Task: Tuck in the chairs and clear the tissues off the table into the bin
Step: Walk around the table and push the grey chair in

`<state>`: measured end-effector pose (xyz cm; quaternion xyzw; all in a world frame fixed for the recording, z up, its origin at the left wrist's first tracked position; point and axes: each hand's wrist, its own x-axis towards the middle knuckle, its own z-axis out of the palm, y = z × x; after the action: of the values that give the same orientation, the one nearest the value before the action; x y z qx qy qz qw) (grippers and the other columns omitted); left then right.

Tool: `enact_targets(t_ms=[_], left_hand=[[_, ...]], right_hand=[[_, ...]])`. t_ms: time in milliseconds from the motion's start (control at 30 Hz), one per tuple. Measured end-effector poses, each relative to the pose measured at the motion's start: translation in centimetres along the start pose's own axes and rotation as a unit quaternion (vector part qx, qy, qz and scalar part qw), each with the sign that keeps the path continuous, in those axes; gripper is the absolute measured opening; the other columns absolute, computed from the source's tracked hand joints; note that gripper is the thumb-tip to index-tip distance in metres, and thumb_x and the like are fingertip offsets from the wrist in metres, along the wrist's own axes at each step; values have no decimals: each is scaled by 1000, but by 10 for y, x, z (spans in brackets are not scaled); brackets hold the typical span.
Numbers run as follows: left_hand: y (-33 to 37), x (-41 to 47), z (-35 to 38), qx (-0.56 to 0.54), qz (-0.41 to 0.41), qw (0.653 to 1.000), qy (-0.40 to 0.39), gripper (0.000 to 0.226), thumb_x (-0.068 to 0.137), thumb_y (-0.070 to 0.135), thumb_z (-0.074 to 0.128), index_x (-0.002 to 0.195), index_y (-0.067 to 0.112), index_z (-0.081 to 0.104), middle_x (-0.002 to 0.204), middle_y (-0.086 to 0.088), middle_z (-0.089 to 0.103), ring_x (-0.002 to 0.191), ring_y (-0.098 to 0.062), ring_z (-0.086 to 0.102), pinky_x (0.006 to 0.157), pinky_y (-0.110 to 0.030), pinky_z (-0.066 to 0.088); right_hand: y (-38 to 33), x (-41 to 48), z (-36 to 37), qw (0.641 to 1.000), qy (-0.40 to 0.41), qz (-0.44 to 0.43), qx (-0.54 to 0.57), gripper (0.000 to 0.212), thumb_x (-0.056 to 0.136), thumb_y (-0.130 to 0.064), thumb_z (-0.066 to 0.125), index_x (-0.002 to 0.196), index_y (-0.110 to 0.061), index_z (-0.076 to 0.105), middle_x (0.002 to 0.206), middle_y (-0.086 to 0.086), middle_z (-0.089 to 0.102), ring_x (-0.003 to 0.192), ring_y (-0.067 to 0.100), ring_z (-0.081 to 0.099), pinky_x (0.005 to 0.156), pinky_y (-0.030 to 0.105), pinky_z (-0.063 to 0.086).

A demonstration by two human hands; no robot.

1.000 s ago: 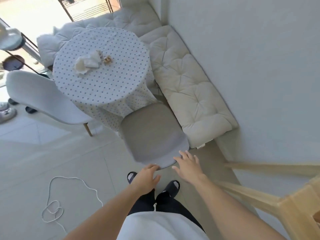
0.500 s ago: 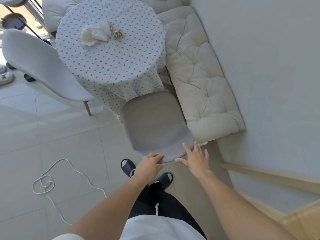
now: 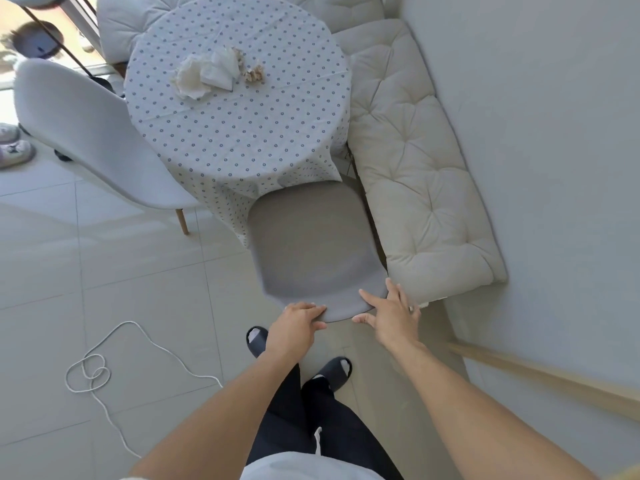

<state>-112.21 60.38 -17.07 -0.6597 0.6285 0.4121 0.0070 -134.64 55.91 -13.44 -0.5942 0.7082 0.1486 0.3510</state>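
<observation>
A grey chair (image 3: 311, 244) stands right in front of me, its front under the hanging cloth of the round polka-dot table (image 3: 242, 133). My left hand (image 3: 298, 323) is closed over the near rim of the chair's back. My right hand (image 3: 391, 317) rests on the same rim at the right, fingers spread, thumb below the edge. Crumpled white tissues (image 3: 204, 74) lie on the far part of the tabletop, with a small brownish scrap (image 3: 254, 74) beside them. A white chair (image 3: 93, 133) stands left of the table, pulled out and angled. No bin is in view.
A cream cushioned bench (image 3: 415, 168) runs along the wall, close to the grey chair's right side. A white cord (image 3: 93, 372) lies looped on the tiled floor at left. Slippers (image 3: 14, 147) sit at the far left. A wooden rail (image 3: 554, 375) crosses at lower right.
The grey chair has slid towards the table and I have stepped in behind it. My right hand has come down onto the chair's rim; my left hand has kept its hold.
</observation>
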Motion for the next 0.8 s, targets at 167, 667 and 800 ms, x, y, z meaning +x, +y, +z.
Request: enact_targets(t_ms=[167,667,800], left_hand=[[-15,35,-36,-16,-4,1000,26,39,105,36,65,143,30,69,148,2,66,139,-23,57,101,-46,58],[-40,110,-107,-2,22,999,44,39,102,27,71,140,27,72,127,-5,74,122,-28,67,97,-38,55],[-39,121,-124,-8,6,998,60,37,102,27,69,139,32,72,125,-2,73,120,-26,67,92,-37,55]], right_hand=[[-48,28,-13,999,19,4,39,57,88,-50,76,142,-49,58,175,3,14,161,23,5,126,61,11],[-121,80,-57,995,54,-25,-79,47,93,-54,67,139,-46,62,165,0,41,152,22,32,123,55,22],[-134,93,-64,994,64,-18,-87,46,95,-54,65,141,-47,60,165,-1,41,150,21,33,124,56,17]])
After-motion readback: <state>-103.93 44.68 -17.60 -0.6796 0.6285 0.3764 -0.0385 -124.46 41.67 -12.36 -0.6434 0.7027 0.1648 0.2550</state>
